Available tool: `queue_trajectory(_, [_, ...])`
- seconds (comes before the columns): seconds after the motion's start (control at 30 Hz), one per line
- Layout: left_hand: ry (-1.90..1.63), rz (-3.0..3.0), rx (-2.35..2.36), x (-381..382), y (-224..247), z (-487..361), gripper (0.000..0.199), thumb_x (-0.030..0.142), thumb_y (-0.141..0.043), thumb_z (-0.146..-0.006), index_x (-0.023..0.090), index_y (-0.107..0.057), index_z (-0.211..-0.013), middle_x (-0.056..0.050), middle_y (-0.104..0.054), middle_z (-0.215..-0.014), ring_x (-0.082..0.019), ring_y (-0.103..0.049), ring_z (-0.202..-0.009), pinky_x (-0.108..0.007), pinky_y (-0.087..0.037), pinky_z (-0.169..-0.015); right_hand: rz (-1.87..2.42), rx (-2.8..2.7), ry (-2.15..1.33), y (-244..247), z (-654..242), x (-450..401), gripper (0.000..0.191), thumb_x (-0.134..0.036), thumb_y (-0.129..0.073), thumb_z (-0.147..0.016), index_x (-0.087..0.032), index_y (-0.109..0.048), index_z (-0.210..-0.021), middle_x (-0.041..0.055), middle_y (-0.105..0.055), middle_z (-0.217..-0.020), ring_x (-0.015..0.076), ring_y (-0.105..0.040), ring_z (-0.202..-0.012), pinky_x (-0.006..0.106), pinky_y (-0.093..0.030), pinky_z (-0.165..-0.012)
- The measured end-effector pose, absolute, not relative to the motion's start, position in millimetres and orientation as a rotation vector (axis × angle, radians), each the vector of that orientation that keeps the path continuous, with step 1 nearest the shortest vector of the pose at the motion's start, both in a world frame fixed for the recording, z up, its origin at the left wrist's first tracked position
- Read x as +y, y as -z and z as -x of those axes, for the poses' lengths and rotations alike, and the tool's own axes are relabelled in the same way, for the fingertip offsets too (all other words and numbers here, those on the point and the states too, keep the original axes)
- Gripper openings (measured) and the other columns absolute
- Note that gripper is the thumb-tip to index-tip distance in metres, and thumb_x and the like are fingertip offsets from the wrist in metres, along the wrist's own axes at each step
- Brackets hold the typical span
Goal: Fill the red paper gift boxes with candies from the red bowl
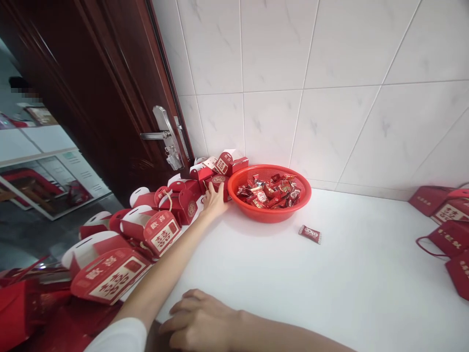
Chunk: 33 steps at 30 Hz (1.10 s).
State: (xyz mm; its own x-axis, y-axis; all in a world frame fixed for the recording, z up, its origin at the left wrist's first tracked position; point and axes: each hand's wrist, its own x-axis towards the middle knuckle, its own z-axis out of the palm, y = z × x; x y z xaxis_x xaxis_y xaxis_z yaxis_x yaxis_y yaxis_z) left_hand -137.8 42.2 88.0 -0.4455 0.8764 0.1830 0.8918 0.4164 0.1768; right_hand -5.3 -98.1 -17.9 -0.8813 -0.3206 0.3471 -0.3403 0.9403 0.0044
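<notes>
My left hand (215, 201) reaches out along the row of boxes, its fingers closed on a red candy box (219, 180) beside the basket. Part of that box is hidden behind the fingers and the basket's rim. An orange-red plastic basket (269, 215) holds many wrapped candies (271, 191) in red, gold and dark wrappers. Low in the view, my right hand (203, 320) is over the table's near edge, fingers apart and slightly bent, with nothing seen in it. One wrapped candy (310, 234) lies alone on the white table (293, 283).
Several red paper boxes (161, 234) with open white-lined tops line the table's left side. More red boxes (452, 239) with cord handles stand at the right edge. A dark wooden door (110, 73) with a metal handle (156, 136) is at left; a tiled wall (274, 98) rises behind.
</notes>
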Motion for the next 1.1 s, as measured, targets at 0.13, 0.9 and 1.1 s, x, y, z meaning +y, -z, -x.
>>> queue_trajectory(0.13, [0.322, 1.537, -2.619, 58, -88, 131, 0.071, 0.042, -0.061, -0.089, 0.015, -0.039, -0.151, -0.030, -0.033, -0.153, -0.044, -0.052, -0.129, -0.050, -0.047, -0.099, -0.467, -2.761, -0.060, 17, 4, -99, 0.015, -0.033, -0.057, -0.094, -0.024, -0.068, -0.100, -0.0066, -0.064, -0.138, 0.0165, -0.054, -0.121, 0.033, -0.041, -0.103])
queue_trajectory(0.9, [0.121, 1.612, -2.395, 61, -105, 152, 0.043, 0.022, -0.044, -0.093, 0.019, -0.065, -0.130, -0.018, -0.062, -0.133, -0.034, -0.056, -0.123, -0.042, -0.044, -0.099, -0.423, -2.846, -0.027, -1, -3, -100, 0.019, -0.029, -0.054, -0.096, -0.024, -0.068, -0.106, -0.0079, -0.063, -0.140, 0.0149, -0.054, -0.124, 0.028, -0.042, -0.100])
queue_trajectory(1.1, [0.189, 1.510, -2.448, 44, -122, 154, 0.043, 0.019, -0.038, -0.093, 0.011, -0.074, -0.114, -0.024, -0.068, -0.121, -0.038, -0.064, -0.112, -0.046, -0.047, -0.091, -0.428, -2.872, 0.019, -6, -4, -100, 0.020, -0.029, -0.053, -0.096, -0.025, -0.069, -0.109, -0.0091, -0.061, -0.142, 0.0146, -0.053, -0.126, 0.028, -0.043, -0.101])
